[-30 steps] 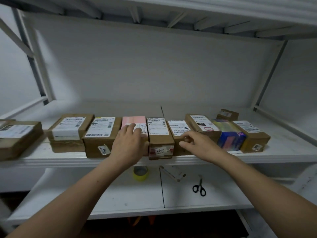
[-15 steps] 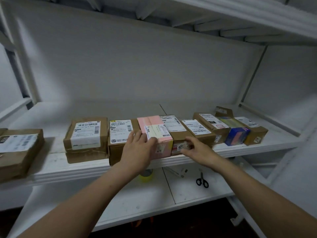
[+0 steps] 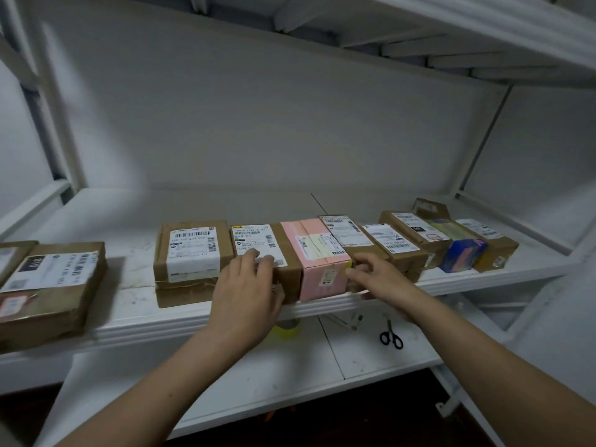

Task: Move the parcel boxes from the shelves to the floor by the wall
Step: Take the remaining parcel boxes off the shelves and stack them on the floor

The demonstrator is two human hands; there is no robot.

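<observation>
A row of parcel boxes lines the front of the white middle shelf. A pink box sits mid-row between two brown boxes. My left hand lies over the top front edge of the labelled brown box left of the pink one, fingers spread on its label. My right hand curls its fingers on the front end of the brown box right of the pink one, thumb low by the shelf lip. All boxes rest on the shelf.
More brown parcels sit at the left and right, plus a blue box. The lower shelf holds a yellow tape roll and black scissors. Another shelf hangs overhead.
My left hand slid from the pink box onto the brown box to its left. My right hand moved left, from the neighbouring box to the one beside the pink box. The view shifted closer and rightward.
</observation>
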